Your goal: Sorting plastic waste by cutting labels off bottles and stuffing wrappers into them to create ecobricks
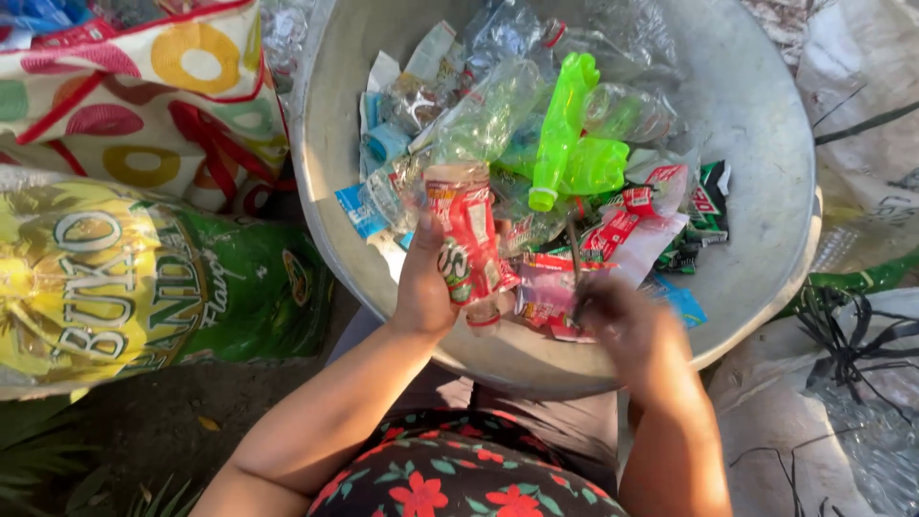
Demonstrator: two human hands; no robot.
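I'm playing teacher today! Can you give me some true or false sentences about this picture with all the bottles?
1. The left hand holds a bottle with a red label. True.
2. The bright green bottle lies on the ground. False: it lies in the big metal basin.
3. The right hand is empty. False: it holds a thin dark tool.
4. A green and yellow bag sits left of the basin. True.

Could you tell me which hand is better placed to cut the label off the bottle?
Probably the right hand: it holds a thin dark blade, seemingly a knife, pointed toward the bottle. The left hand has its grip on the red-labelled bottle over the basin, steadying it.
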